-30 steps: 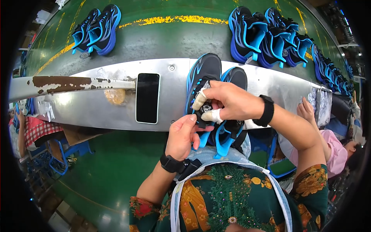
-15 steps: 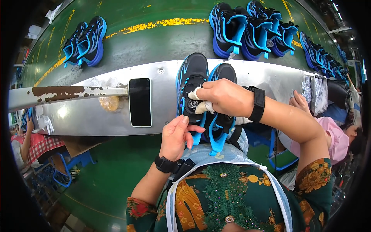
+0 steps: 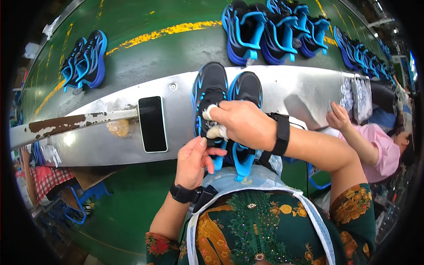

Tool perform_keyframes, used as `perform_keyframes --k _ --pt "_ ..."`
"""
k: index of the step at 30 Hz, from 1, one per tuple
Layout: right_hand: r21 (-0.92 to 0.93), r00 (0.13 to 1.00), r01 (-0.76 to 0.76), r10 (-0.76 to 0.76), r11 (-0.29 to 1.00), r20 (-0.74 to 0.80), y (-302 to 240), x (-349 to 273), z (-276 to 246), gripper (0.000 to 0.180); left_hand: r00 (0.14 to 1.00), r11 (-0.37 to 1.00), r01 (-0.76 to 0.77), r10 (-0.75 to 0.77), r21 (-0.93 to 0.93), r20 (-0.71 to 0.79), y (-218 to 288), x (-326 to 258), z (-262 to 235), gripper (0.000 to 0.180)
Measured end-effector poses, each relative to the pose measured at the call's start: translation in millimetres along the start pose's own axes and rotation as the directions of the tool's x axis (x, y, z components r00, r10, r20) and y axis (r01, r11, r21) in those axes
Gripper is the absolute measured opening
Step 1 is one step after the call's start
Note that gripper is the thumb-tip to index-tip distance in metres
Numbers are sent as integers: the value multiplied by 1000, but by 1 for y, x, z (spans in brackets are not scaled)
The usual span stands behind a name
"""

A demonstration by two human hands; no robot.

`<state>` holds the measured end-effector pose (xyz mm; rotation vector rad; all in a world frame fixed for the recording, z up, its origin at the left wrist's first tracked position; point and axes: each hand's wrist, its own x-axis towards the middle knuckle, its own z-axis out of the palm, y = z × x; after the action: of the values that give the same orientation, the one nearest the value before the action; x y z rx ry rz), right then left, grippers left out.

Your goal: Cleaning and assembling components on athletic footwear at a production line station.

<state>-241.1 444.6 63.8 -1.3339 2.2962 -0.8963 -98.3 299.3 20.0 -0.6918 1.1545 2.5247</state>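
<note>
A pair of black sneakers with blue trim lies before me, toes pointing away: the left sneaker (image 3: 211, 79) and the right sneaker (image 3: 248, 88). My right hand (image 3: 249, 126) reaches across both, with white finger covers on its thumb and forefinger. Those two fingertips close around a round lacing dial on the left sneaker's tongue, which they mostly hide. My left hand (image 3: 191, 160) is at the same sneaker's collar, thumb and forefinger pinching the top of the tongue while the other fingers curl loosely.
Left of the sneakers, a phone (image 3: 153, 123) lies on the metal table (image 3: 300, 84) beside a rusty white bar (image 3: 75, 121). Beyond, the green belt (image 3: 150, 53) carries more sneakers (image 3: 247, 33). At right, a co-worker's hand (image 3: 339, 117) is near a tray of clear packets (image 3: 357, 97).
The whole view has shifted, so table and sneakers appear farther left. Both my hands stay on the left sneaker; the co-worker's hand has moved a little.
</note>
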Motion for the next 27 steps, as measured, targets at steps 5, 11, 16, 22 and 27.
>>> perform_keyframes --k 5,11,16,22,27 --pt "212 988 -111 85 971 130 2 3 -11 32 999 997 -21 24 73 -45 11 -12 8 33" --pt "392 992 -127 118 911 46 41 -59 -60 39 979 892 -115 177 437 -104 21 -45 29 18" --pt "232 999 -21 32 973 -43 21 -87 -30 44 910 325 -311 374 893 181 27 -49 50 34" --pt "170 975 75 -36 983 -221 24 -104 -6 42 891 -131 -274 338 953 303 3 -40 58 69" --pt "394 987 7 58 919 -153 40 -104 0 44 967 -62 -59 242 996 72 2 4 80 61"
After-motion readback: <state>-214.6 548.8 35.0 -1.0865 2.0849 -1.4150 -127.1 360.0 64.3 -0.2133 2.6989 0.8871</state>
